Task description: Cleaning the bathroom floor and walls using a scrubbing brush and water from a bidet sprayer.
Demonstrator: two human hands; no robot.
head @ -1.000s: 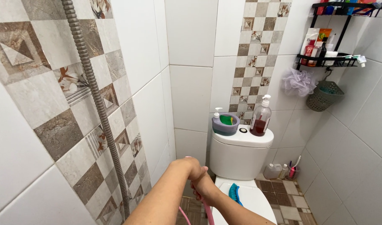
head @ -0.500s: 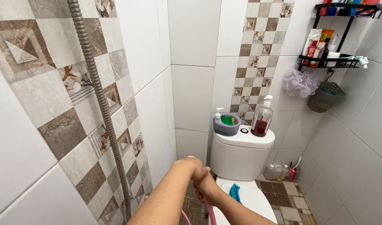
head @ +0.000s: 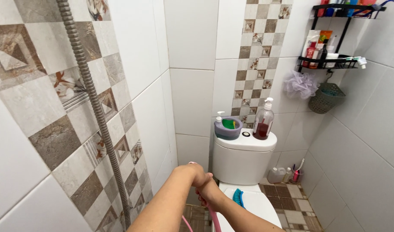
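Tiled bathroom, white toilet (head: pixel 242 161) at far wall | left hand (head: pixel 196 172) and right hand (head: pixel 210 192) are clasped together around a pink hose (head: pixel 213 217), held low left of the toilet | blue brush (head: pixel 238 198) is left on the lid.

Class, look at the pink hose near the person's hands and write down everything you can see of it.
The pink hose is a slim, smooth, flexible tube that looks like plastic or rubber. Only a short stretch shows: it drops from the clasped hands toward the bottom edge, and a second thin pink strand curves beside it lower left. The right hand seems to grip its upper end, with the left hand pressed against that hand. It hangs beside the white toilet lid. Its ends are hidden.
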